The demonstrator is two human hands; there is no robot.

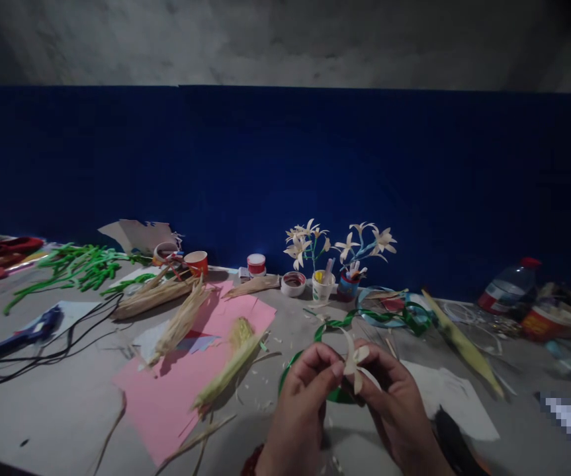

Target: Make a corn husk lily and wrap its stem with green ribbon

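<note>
Both my hands meet low in the middle of the head view. My left hand [301, 403] and my right hand [394, 403] pinch a small pale husk flower [353, 360] between their fingertips. A green ribbon [364, 317] curls from behind my fingers across the table towards the right. Just to the left, a yellow-green corn husk bundle [228, 367] lies on a pink paper sheet [190, 377].
Finished pale flowers [339, 241] stand in small cups at the back by the blue wall. Tape rolls [294, 283], paper cups [196, 262], dry husk strips [166, 294], green stems [81, 264], a glue gun with cable [17, 337], a plastic bottle [508, 287] and white paper [458, 396] lie around.
</note>
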